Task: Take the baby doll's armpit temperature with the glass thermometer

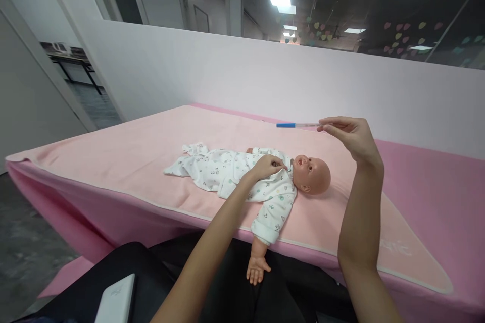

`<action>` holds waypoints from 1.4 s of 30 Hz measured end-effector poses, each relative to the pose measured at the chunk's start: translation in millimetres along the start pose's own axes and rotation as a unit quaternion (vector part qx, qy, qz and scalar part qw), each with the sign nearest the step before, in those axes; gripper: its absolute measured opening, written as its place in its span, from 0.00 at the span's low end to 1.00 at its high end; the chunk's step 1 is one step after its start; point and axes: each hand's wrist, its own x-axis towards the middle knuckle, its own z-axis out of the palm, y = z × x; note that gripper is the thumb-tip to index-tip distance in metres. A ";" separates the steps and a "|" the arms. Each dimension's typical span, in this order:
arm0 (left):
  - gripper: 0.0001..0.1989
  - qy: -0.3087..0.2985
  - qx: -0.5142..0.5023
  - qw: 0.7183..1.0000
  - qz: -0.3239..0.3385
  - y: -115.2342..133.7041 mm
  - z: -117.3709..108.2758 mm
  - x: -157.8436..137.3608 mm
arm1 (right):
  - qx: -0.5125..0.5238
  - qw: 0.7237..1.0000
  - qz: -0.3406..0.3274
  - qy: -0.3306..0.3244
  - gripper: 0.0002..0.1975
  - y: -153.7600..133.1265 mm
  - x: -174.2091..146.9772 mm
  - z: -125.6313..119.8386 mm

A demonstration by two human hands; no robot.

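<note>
A baby doll (312, 175) lies on its back, its head to the right, in a white printed sleepsuit (212, 169). My left hand (267, 166) rests on the doll's chest, fingers curled and pinching the sleepsuit's front near the neck. Raised above and beyond the doll's head, my right hand (350, 133) pinches a slim clear stick with a blue end, which looks like a thermometer (287, 125). It is held level, the blue end pointing left. The doll's near arm (258, 250) hangs over the table's front edge.
A light pink mat (132, 146) covers much of the table, over a darker pink cloth (435, 186). A low white wall (284, 75) with glass above runs behind. A white flat device (115, 300) lies on my lap at lower left.
</note>
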 end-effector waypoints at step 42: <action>0.13 -0.001 0.035 0.998 0.053 -8.8 1.7 6.9 | -0.055 0.987 0.150 -0.003 0.14 30.7 -102.5 -3.5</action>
